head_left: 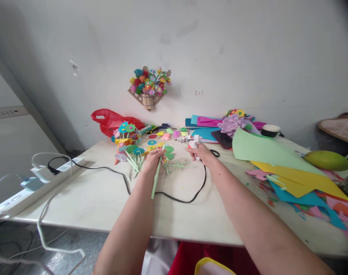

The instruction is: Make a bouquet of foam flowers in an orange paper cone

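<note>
My left hand (153,157) is closed around a long, pale green strip (156,180), whose lower end slants down towards the table's front. In my right hand (203,152) is a white glue gun (196,141), held upright with its black cord (188,201) looping below across the table. Loose pale green strips (134,162) lie in a pile left of my left hand, and more are scattered between the hands. Blue, yellow and green flower cut-outs (152,143) are spread just beyond my hands. The strip and the glue gun are apart.
A white power strip (39,187) with plugs and cables lies at the table's left edge. Behind are a red plastic bag (105,119) and a wall-hung flower basket (147,100). Coloured sheets (277,152), scraps, a dark phone (222,139) and a yellow-green fruit (327,160) occupy the right.
</note>
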Action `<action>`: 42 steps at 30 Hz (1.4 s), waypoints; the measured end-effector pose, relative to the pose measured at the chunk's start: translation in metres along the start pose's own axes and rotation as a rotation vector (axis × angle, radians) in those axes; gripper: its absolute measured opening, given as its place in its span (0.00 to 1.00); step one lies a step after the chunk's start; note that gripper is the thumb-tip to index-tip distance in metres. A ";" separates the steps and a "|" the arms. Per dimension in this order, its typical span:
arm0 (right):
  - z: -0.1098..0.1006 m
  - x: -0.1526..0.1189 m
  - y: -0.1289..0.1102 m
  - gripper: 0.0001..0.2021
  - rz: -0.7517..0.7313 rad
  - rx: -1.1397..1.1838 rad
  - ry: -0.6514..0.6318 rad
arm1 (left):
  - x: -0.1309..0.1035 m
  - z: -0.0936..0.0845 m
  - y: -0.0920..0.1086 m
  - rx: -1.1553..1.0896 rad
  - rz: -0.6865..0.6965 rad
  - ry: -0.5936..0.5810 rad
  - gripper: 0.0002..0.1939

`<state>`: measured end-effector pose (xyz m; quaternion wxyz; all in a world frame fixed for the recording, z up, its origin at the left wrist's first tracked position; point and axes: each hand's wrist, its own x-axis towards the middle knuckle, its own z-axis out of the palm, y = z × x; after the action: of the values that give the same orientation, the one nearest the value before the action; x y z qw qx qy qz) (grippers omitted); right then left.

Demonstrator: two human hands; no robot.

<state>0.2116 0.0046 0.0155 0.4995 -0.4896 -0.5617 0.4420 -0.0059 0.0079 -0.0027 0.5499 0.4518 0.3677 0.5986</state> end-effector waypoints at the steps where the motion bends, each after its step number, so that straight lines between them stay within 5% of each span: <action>1: 0.000 0.000 0.000 0.17 0.010 0.023 -0.031 | 0.000 0.000 0.000 0.010 0.009 -0.011 0.07; 10: -0.002 -0.002 -0.001 0.17 0.012 0.036 -0.222 | -0.003 0.002 -0.001 0.088 -0.020 -0.006 0.11; 42: 0.005 -0.010 -0.011 0.20 0.008 -0.136 -0.194 | -0.005 0.007 0.002 0.228 -0.014 -0.018 0.11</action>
<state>0.2055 -0.0064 0.0249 0.4067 -0.4796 -0.6339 0.4502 -0.0002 0.0025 0.0005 0.5023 0.5144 0.4315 0.5449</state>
